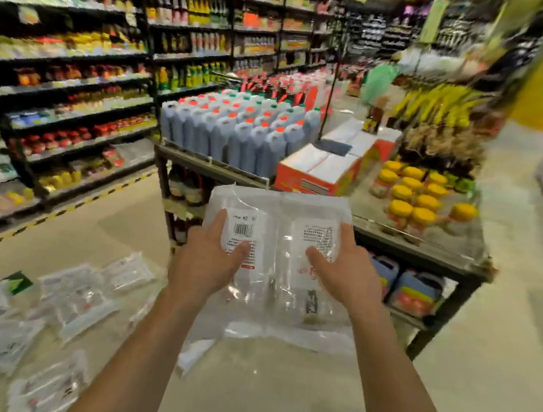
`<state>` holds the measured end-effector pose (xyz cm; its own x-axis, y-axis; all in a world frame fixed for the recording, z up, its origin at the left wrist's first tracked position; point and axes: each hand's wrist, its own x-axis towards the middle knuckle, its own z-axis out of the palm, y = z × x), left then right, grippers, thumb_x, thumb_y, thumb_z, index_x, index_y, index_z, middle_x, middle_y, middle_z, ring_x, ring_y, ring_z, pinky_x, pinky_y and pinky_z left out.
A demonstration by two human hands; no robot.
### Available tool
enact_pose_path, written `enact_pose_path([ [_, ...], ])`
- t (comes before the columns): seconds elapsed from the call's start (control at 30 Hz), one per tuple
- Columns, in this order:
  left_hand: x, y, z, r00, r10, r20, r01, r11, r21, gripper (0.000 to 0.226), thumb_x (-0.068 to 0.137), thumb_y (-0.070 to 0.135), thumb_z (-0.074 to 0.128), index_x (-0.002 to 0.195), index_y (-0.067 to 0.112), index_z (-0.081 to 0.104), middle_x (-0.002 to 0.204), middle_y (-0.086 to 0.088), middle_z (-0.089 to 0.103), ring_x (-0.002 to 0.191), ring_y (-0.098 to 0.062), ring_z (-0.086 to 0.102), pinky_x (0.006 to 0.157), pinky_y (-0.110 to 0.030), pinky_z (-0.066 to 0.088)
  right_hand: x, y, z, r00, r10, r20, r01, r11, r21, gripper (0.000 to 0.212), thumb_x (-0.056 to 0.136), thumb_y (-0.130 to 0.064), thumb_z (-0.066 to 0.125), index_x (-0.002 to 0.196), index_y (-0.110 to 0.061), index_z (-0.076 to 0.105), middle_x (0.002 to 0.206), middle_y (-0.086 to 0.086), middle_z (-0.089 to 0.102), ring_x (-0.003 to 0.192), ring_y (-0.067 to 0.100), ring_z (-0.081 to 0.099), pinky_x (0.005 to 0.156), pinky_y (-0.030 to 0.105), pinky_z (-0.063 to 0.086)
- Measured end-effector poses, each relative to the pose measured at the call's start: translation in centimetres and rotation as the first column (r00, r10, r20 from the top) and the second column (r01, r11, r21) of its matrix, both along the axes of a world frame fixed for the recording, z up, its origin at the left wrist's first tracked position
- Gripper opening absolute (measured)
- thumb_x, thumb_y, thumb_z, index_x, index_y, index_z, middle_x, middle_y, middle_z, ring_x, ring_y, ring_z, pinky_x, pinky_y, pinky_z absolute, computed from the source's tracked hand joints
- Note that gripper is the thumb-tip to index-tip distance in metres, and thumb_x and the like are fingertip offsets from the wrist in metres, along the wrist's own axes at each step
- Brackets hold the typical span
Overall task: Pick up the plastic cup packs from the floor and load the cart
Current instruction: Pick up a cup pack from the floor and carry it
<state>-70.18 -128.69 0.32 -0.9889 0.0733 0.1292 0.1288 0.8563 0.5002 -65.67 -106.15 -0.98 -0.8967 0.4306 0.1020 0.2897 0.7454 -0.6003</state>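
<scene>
I hold clear plastic cup packs (279,227) in front of me at about waist height, two packs side by side with white labels and a barcode. My left hand (211,256) grips the left pack, thumb on its label. My right hand (341,270) grips the right pack the same way. Several more clear cup packs (42,314) lie scattered on the floor at the lower left. No cart is plainly visible; the view is motion-blurred.
A black display table (430,251) stands straight ahead with grey jugs (238,132), an orange carton (319,170) and yellow-lidded jars (416,197). Stocked shelves (73,76) line the left aisle. Bananas (442,104) hang at the right. Bare floor lies to the right.
</scene>
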Motion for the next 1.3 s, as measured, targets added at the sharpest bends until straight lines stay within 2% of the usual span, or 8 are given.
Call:
enact_pose_path([
  [0.17, 4.8, 17.1, 0.3, 0.971, -0.239, 0.001, 0.239, 0.971, -0.011, 0.077, 0.088, 0.064, 0.048, 0.151, 0.035, 0.016, 0.144, -0.014, 0.039, 0.124, -0.034, 0.047, 0.091, -0.044, 0.044, 10.0, 15.4, -0.1, 0.965, -0.259, 0.032, 0.259, 0.966, 0.026, 0.084, 0.086, -0.066, 0.049, 0.151, -0.032, 0.008, 0.136, 0.014, 0.049, 0.117, 0.034, 0.054, 0.087, 0.042, 0.047],
  [0.3, 10.9, 32.0, -0.4, 0.902, -0.429, 0.053, 0.430, 0.903, -0.008, 0.077, 0.089, 0.064, 0.045, 0.152, 0.035, 0.011, 0.146, -0.017, 0.035, 0.127, -0.036, 0.044, 0.095, -0.045, 0.041, 19.8, 28.3, 0.0, 0.908, -0.417, 0.044, 0.416, 0.909, 0.039, 0.086, 0.087, -0.064, 0.048, 0.153, -0.030, 0.005, 0.138, 0.014, 0.047, 0.118, 0.035, 0.053, 0.088, 0.042, 0.045],
  [0.4, 16.2, 42.6, -1.0, 0.834, -0.548, 0.072, 0.550, 0.835, -0.009, 0.078, 0.090, 0.065, 0.042, 0.153, 0.035, 0.008, 0.143, -0.017, 0.036, 0.123, -0.036, 0.047, 0.093, -0.043, 0.042, 27.5, 37.1, -0.1, 0.854, -0.519, 0.040, 0.515, 0.853, 0.083, 0.085, 0.088, -0.063, 0.048, 0.154, -0.027, 0.007, 0.138, 0.015, 0.048, 0.117, 0.034, 0.054, 0.082, 0.039, 0.044],
  [0.63, 28.7, 63.4, -1.5, 0.612, -0.786, 0.085, 0.789, 0.614, 0.000, 0.081, 0.089, 0.066, 0.043, 0.153, 0.036, 0.004, 0.150, -0.014, 0.030, 0.130, -0.033, 0.043, 0.099, -0.041, 0.040, 44.8, 52.2, -0.4, 0.659, -0.752, 0.033, 0.746, 0.659, 0.096, 0.085, 0.088, -0.061, 0.050, 0.154, -0.026, 0.010, 0.138, 0.014, 0.050, 0.121, 0.033, 0.053, 0.088, 0.041, 0.045],
  [0.8, 36.6, 76.6, -2.3, 0.462, -0.879, 0.117, 0.885, 0.466, 0.009, 0.078, 0.088, 0.064, 0.045, 0.152, 0.038, 0.008, 0.139, -0.013, 0.038, 0.119, -0.033, 0.052, 0.094, -0.040, 0.042, 54.7, 61.4, -1.4, 0.523, -0.852, 0.010, 0.850, 0.522, 0.073, 0.079, 0.086, -0.059, 0.054, 0.149, -0.028, 0.019, 0.132, 0.009, 0.056, 0.116, 0.032, 0.056, 0.084, 0.041, 0.050],
  [1.0, 42.7, 93.5, -4.7, 0.309, -0.945, 0.105, 0.949, 0.313, 0.024, 0.079, 0.087, 0.066, 0.045, 0.152, 0.038, 0.010, 0.143, -0.012, 0.039, 0.125, -0.030, 0.046, 0.092, -0.039, 0.042, 62.1, 74.5, -2.8, 0.400, -0.916, 0.023, 0.910, 0.400, 0.108, 0.069, 0.086, -0.055, 0.056, 0.142, -0.026, 0.028, 0.118, 0.007, 0.062, 0.102, 0.030, 0.060, 0.076, 0.040, 0.052],
  [1.17, 45.5, 107.7, -5.3, 0.260, -0.962, 0.084, 0.965, 0.262, 0.020, 0.078, 0.087, 0.066, 0.044, 0.152, 0.037, 0.010, 0.147, -0.012, 0.035, 0.128, -0.032, 0.043, 0.093, -0.042, 0.042, 65.0, 87.1, -3.3, 0.337, -0.941, 0.013, 0.937, 0.337, 0.092, 0.067, 0.084, -0.057, 0.055, 0.139, -0.029, 0.030, 0.115, 0.005, 0.062, 0.100, 0.028, 0.061, 0.077, 0.041, 0.052],
  [1.3, 47.0, 117.2, -4.1, 0.250, -0.966, 0.070, 0.968, 0.251, 0.008, 0.077, 0.088, 0.064, 0.045, 0.151, 0.038, 0.010, 0.147, -0.014, 0.035, 0.125, -0.035, 0.047, 0.093, -0.043, 0.044, 66.8, 96.2, -2.9, 0.332, -0.943, -0.007, 0.938, 0.330, 0.104, 0.071, 0.087, -0.053, 0.056, 0.145, -0.026, 0.028, 0.126, 0.005, 0.060, 0.110, 0.028, 0.058, 0.081, 0.039, 0.050],
])
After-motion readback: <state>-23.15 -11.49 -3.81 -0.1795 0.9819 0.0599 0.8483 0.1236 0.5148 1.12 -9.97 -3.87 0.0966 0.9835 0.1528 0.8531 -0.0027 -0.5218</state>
